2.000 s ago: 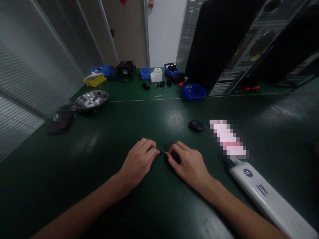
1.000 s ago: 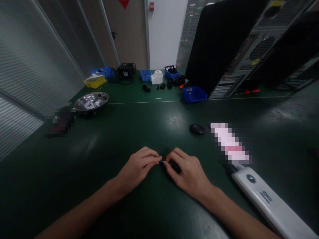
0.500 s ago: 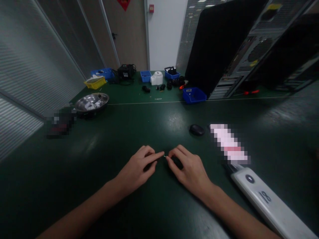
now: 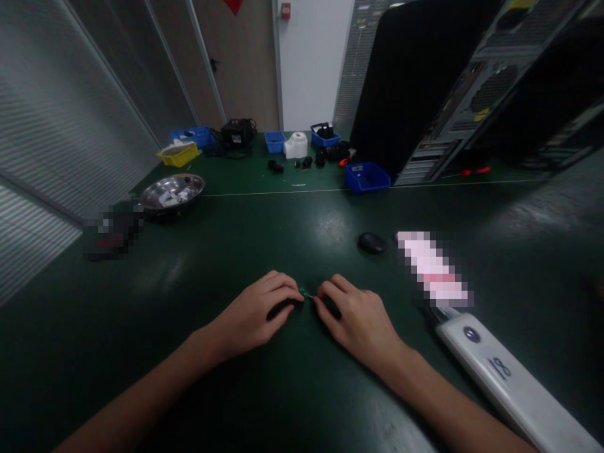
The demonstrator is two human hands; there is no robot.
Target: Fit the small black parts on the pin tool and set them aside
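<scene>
Both hands rest on the dark green table (image 4: 302,390), fingertips almost meeting at the middle. My left hand (image 4: 259,311) is curled, thumb and forefinger pinched at a tiny green piece (image 4: 306,292), with a small dark part under its fingers. My right hand (image 4: 356,318) is curled too, its fingers closed round a small black object (image 4: 331,307) and pinching the same tiny piece from the right. What the small parts are is too small to tell.
A black mouse (image 4: 372,243) lies beyond my right hand, a white numbered bar (image 4: 504,371) at the right. A metal bowl (image 4: 172,190) sits at the left. Blue bins (image 4: 367,175), a yellow bin (image 4: 179,153) and a computer case (image 4: 453,88) stand at the back.
Both hands have stayed together at the table's middle, shifting slightly. The tiny piece between the fingertips now shows green; before it looked like a thin light pin.
</scene>
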